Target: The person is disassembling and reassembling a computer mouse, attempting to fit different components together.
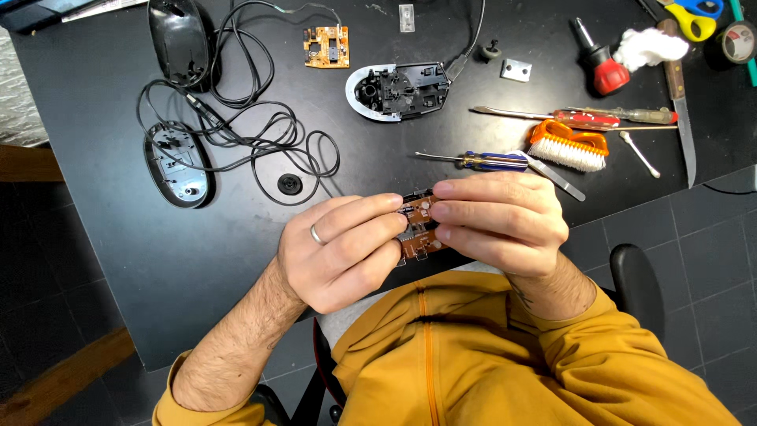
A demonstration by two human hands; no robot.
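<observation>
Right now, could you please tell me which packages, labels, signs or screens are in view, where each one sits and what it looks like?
No packages, signs or screens show.
Label: on the underside of the mouse base at the table's left, a small pale grey patch, too small to make out further.
Both hands hold only a bare brown circuit board, unlabelled.

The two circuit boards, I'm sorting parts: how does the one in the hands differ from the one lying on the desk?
The held circuit board is pinched between the left hand and right hand, while the loose circuit board lies flat on the black desk, untouched. The held one looks darker brown, the loose one brighter orange. The held one is partly hidden by fingers; the loose one shows whole. Both are small and carry components.
</observation>
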